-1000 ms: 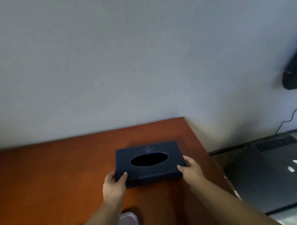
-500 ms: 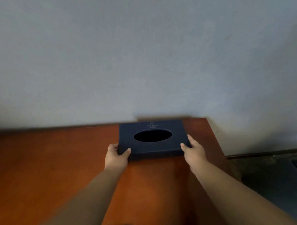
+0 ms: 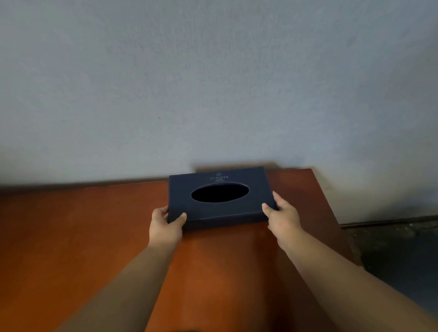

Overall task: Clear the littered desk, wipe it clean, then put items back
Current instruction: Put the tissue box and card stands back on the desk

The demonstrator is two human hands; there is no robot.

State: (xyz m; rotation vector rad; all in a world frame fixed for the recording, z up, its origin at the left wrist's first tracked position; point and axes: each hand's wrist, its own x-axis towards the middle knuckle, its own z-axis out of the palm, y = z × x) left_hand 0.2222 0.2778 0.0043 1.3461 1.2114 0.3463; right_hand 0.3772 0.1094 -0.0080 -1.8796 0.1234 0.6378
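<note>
pushed farther back, the tissue box [image 3: 220, 197] now meets the far wall, left hand [image 3: 165, 224] and right hand [image 3: 283, 217] gripping its near corners; more force could crush it.

A matt, dark-blue cardboard-like finish was shown by the tissue box [image 3: 221, 211] — the desk [image 3: 65, 235] was smooth, reddish-brown wood, faintly glossy.

- Tissue box [image 3: 222, 212]: flat, dark navy and rectangular, with a black oval opening in its top and small pale lettering behind it. It sits level over the counter's far right corner, long side along the counter's back edge.
- The left hand [image 3: 165, 224] grips its near left corner and the right hand [image 3: 283, 217] its near right corner, thumbs on top.
- Counter [image 3: 65, 235]: smooth reddish-brown wood.
</note>
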